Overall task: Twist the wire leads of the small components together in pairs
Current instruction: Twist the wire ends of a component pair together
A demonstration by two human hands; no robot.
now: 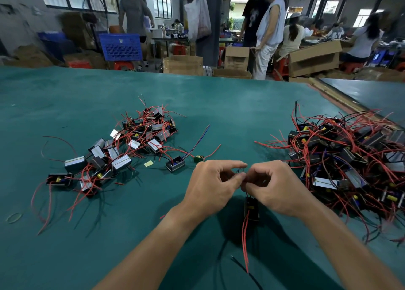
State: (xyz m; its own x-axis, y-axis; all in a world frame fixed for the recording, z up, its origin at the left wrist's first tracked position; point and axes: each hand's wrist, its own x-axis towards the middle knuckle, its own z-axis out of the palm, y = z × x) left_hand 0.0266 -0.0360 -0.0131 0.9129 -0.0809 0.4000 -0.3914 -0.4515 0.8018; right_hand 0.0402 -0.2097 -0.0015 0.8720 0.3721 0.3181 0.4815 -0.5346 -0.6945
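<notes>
My left hand (pixel 213 185) and my right hand (pixel 270 187) meet fingertip to fingertip above the green table (pixel 197 105). Both pinch the thin dark wire leads (pixel 241 172) of one small black component (pixel 251 208), which hangs just below my right hand. Its red and black leads (pixel 245 241) trail toward me. A pile of components with red wires (pixel 122 149) lies to the left. A bigger tangled pile (pixel 348 164) lies to the right.
A single black component (pixel 175 163) and a small green board (pixel 199 158) lie just left of my hands. A yellow scrap (pixel 148 163) and a rubber band (pixel 13 217) lie on the table. Beyond its far edge are cardboard boxes (pixel 183 65), a blue crate (pixel 120 46) and several people.
</notes>
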